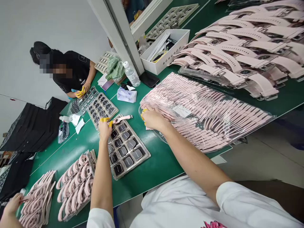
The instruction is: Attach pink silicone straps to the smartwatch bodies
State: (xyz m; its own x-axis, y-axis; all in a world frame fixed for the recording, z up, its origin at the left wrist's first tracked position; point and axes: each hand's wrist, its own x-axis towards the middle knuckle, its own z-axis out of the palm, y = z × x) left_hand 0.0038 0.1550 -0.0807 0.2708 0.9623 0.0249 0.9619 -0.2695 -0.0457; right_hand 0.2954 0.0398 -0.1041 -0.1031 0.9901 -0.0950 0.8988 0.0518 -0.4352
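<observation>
My left hand (105, 126), with yellow finger cots, is closed on a watch body with one pink strap (121, 119) sticking out to the right, held above a tray of dark watch bodies (125, 148). My right hand (152, 117) reaches into the open end of a clear bag of pink straps (204, 117), fingers curled among the straps; whether it grips one is hidden.
Rows of assembled pink watches (242, 53) lie at the back right. A white box (163, 47), water bottle (132, 74) and further trays (95, 104) stand beyond. A co-worker in black (71, 72) sits across; another person's hand (11, 204) touches pink watches at lower left.
</observation>
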